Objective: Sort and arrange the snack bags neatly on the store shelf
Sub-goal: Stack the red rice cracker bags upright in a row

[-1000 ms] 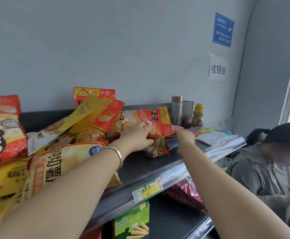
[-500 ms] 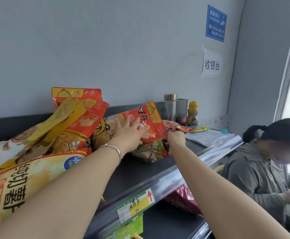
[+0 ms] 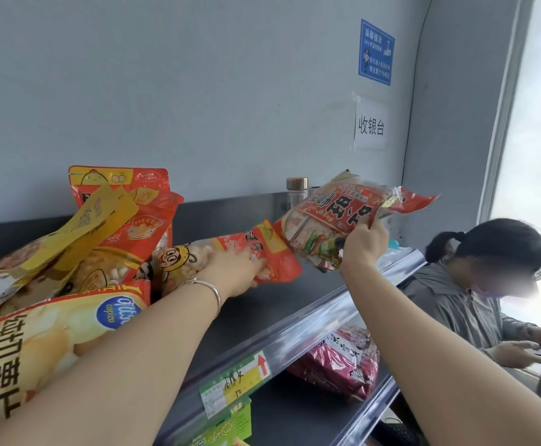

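Dark top shelf (image 3: 279,317) against a pale wall. At far left slumps a pile of snack bags (image 3: 118,220). The left hand (image 3: 234,268) rests with fingers stretched flat on a red puff bag (image 3: 279,262) lying lengthwise on the shelf. Just right of it, the right hand (image 3: 362,249) pinches the lower edge of a red cracker bag (image 3: 336,217), held in the air above the shelf, long axis tilting up rightward. The lower shelf (image 3: 295,413) holds a maroon bag (image 3: 343,362).
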The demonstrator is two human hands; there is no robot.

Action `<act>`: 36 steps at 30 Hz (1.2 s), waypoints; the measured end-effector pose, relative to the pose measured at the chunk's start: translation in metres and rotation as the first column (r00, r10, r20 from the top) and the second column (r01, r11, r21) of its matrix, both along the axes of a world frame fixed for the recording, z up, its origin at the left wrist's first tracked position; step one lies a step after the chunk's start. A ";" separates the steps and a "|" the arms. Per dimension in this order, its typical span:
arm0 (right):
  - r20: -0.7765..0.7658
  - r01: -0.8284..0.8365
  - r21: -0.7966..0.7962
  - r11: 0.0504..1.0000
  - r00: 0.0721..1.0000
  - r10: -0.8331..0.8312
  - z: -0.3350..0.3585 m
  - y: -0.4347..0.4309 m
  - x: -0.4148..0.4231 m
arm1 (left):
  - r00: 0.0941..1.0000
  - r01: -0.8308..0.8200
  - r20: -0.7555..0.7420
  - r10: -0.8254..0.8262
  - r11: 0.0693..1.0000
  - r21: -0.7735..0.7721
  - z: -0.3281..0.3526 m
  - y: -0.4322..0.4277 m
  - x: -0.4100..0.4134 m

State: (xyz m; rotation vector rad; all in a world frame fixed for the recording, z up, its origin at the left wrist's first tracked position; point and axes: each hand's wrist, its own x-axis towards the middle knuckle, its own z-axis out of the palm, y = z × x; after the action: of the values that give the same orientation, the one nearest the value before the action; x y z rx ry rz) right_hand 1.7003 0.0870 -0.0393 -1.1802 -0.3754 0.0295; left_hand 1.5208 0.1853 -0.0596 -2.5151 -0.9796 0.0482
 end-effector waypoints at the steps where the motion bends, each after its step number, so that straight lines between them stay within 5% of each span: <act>1: 0.006 0.015 0.006 1.000 1.000 -0.015 0.001 -0.003 0.003 | 0.999 0.028 -0.036 -0.030 0.999 -0.041 -0.003 -0.001 0.000; 5: -0.101 -0.004 0.052 0.999 0.995 0.009 0.000 -0.014 0.009 | 0.998 0.030 -0.043 -0.036 0.990 -0.140 -0.007 -0.005 0.000; 8: -0.207 -0.103 0.135 0.985 0.970 0.129 -0.002 -0.019 0.009 | 0.926 0.070 0.368 0.079 0.925 -0.374 0.005 -0.017 0.005; 10: -0.245 -0.184 0.154 0.971 0.945 0.218 -0.003 -0.022 0.004 | 0.695 0.163 0.664 0.276 0.840 -0.518 0.016 -0.029 0.010; 12: -0.278 -0.261 0.173 0.950 0.912 0.302 -0.005 -0.026 0.000 | 0.471 0.267 0.775 0.422 0.769 -0.581 0.026 -0.036 0.016; 16: -0.348 -0.407 0.289 0.867 0.798 0.491 -0.006 -0.034 -0.009 | 0.147 0.519 0.856 0.495 0.698 -0.493 0.033 -0.040 0.013; 21: -0.323 -0.526 0.373 0.765 0.699 0.638 -0.014 -0.037 -0.014 | -0.239 0.631 0.833 0.498 0.732 -0.257 0.057 -0.052 -0.009; 27: -0.187 -0.650 0.452 0.612 0.601 0.777 -0.009 -0.044 -0.040 | -0.136 0.711 0.756 0.641 0.594 -0.376 0.080 -0.059 -0.054; 36: -0.072 -0.862 0.308 0.403 0.401 0.913 0.030 -0.035 -0.163 | -0.459 0.567 0.743 0.486 0.804 -0.176 0.090 -0.077 -0.159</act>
State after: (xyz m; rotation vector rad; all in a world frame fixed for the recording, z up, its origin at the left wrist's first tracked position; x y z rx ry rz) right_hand 1.5376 0.0519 -0.0091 -0.5955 -0.7644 1.0728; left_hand 1.3621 0.1086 0.0306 -2.2941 -1.3650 -3.1987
